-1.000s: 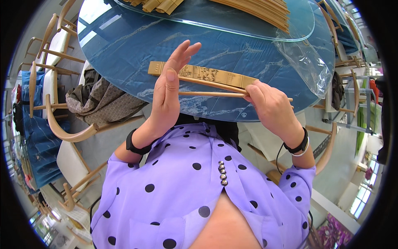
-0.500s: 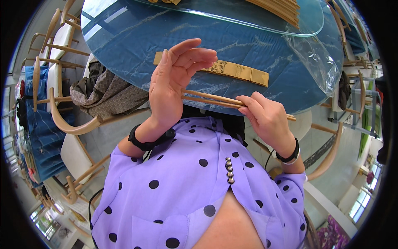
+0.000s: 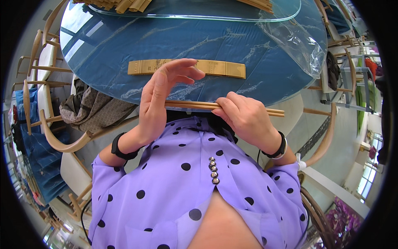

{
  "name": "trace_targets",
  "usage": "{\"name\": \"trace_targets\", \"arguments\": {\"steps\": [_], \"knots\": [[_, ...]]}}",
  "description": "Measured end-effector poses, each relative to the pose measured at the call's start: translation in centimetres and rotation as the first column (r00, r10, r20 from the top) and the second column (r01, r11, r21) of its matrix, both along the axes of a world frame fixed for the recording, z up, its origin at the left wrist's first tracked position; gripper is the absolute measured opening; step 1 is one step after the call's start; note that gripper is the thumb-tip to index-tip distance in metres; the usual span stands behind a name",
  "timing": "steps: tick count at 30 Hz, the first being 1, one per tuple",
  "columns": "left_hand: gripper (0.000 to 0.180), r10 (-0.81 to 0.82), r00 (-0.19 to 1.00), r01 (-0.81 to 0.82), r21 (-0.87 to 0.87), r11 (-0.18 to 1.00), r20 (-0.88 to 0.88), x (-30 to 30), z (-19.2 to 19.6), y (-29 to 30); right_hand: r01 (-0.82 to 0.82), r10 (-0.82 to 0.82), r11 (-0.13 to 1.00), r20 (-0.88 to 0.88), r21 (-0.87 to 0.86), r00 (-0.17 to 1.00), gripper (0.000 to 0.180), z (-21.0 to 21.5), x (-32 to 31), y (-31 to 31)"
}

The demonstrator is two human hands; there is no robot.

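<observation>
At left, our left hand [image 3: 154, 97] stands open, fingers bent toward two o'clock, palm at the left ends of two sticks [image 3: 190, 105]; contact we cannot tell. Our right hand [image 3: 244, 114] pinches them. At eleven o'clock from it, the wrapper [image 3: 222, 69] lies flat on the table [image 3: 103, 54]. We judge the pair gathered and almost evened; the wrapper remains apart, not around it. A second ago, we see the sticks splayed and our right hand at the wrapper's end.
</observation>
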State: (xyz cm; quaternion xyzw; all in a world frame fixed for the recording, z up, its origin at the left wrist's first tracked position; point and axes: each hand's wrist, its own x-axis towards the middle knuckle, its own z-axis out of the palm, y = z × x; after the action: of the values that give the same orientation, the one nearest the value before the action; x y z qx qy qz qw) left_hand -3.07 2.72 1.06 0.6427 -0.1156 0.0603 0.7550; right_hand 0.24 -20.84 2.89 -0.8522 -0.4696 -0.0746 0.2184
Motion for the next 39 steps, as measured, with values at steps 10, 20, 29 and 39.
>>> {"name": "trace_targets", "arguments": {"steps": [10, 20, 29, 39], "knots": [[0.046, -0.010, 0.927, -0.364, 0.906, 0.217, 0.375, 3.4, -0.5, -1.0, 0.503, -0.460, 0.863, -0.346, 0.041, 0.818, 0.026, 1.6, 2.7, -6.9], [0.036, -0.015, 0.907, -0.393, 0.859, 0.327, 0.421, 3.8, -0.6, 0.8, 0.507, -0.350, 0.860, -0.656, 0.058, 0.669, 0.033, 2.2, 3.4, -6.4], [0.046, -0.052, 0.919, -0.339, 0.849, 0.404, 0.391, 3.0, -0.9, 1.8, 0.422, -0.033, 0.887, -0.889, 0.185, 0.457, 0.027, 0.9, 5.1, -3.8], [0.067, -0.295, 0.892, -0.156, 0.846, 0.510, 0.342, 2.1, -0.3, -2.0, 0.410, 0.078, 0.904, -0.991, 0.118, 0.113, 0.024, 2.8, 3.1, -1.6]]}}
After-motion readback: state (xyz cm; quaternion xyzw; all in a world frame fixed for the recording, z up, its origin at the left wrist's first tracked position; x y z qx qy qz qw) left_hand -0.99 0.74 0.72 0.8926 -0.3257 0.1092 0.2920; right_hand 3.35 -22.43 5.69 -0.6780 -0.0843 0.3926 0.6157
